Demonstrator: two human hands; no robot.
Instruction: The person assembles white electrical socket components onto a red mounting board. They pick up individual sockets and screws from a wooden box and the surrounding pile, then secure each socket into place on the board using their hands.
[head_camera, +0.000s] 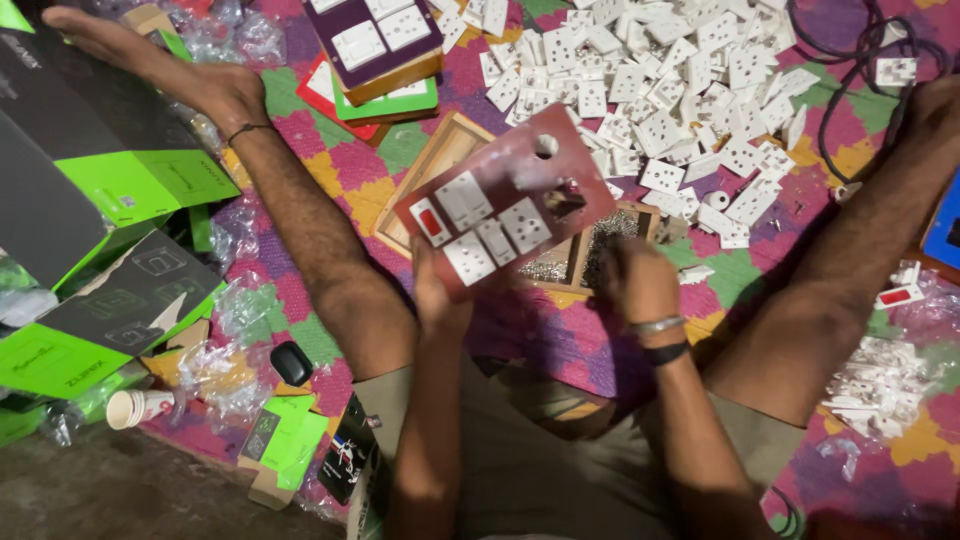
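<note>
My left hand (438, 295) grips the lower edge of a dark red switch plate (505, 205) and holds it tilted above my lap. White switches, sockets and a red indicator are fitted in the plate, and two openings near its upper right are bare. My right hand (635, 280), wearing wrist bands, hovers just below the plate's right corner with its fingers bunched together. It is over a wooden compartment tray (440, 150) that holds small metal screws (610, 235). Nothing shows between those fingers.
A large heap of white socket modules (680, 90) lies ahead on the patterned mat. Stacked switch plates (375, 50) are at the top, and green-and-black boxes (150, 185) at the left. A paper cup (135, 407), a black cable (850, 70) and more white parts (870, 380) surround my spread legs.
</note>
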